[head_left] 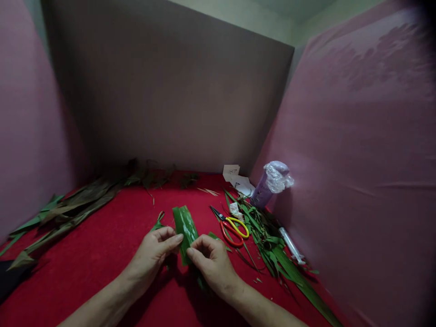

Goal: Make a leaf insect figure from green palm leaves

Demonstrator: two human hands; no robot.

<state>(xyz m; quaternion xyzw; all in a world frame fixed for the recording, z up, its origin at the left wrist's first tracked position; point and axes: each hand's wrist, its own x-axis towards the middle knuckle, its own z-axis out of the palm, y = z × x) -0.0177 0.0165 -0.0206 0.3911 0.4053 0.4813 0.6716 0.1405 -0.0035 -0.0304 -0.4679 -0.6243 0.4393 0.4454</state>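
Observation:
A strip of glossy green leaf (185, 225) is held above the red cloth, between my two hands. My left hand (156, 247) pinches its left edge with thumb and fingers. On the other side, my right hand (211, 261) grips the leaf's lower right edge, its thumb lying on top. Part of the leaf hangs down behind the right hand and is partly hidden. A small looped piece of green leaf (158, 222) lies just beyond the left hand. Scissors (232, 227) with one red and one yellow handle rest to the right, blades slightly parted.
Green leaf scraps (264, 231) are heaped along the right, beside a clear plastic syringe (292, 246). Behind them stands a purple bottle (261, 190) with plastic wrap, near white paper cards (242, 185). Thin sticks (208, 191) lie at the back. Long dried leaves (78, 206) cover the left side.

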